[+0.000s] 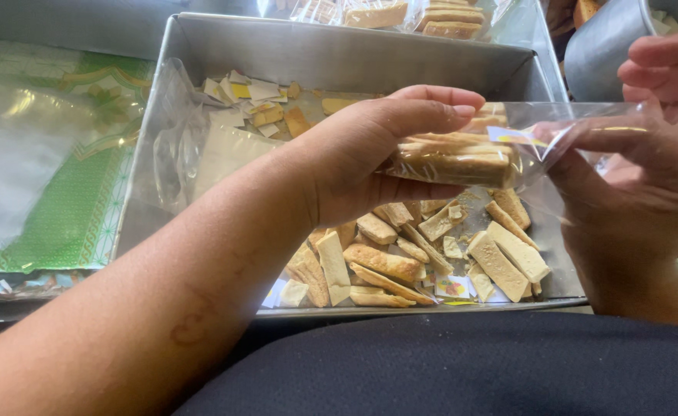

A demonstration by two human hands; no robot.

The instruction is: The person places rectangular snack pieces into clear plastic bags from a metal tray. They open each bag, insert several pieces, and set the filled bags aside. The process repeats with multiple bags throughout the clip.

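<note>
Nearest the camera, the left hand [370, 158] is clamped around a stack of long pale baked biscuit sticks [454, 158] that sits inside a clear plastic bag [562, 127], while the right hand [632, 154] pinches the bag's open end, both held above a rectangular grey metal tray [331, 54]. Loose biscuit pieces [400, 258] and small paper scraps [250, 96] lie in the tray. Beyond its far wall sit more bagged biscuits [423, 15], and a green patterned sheet [69, 192] lies to the left.
</note>
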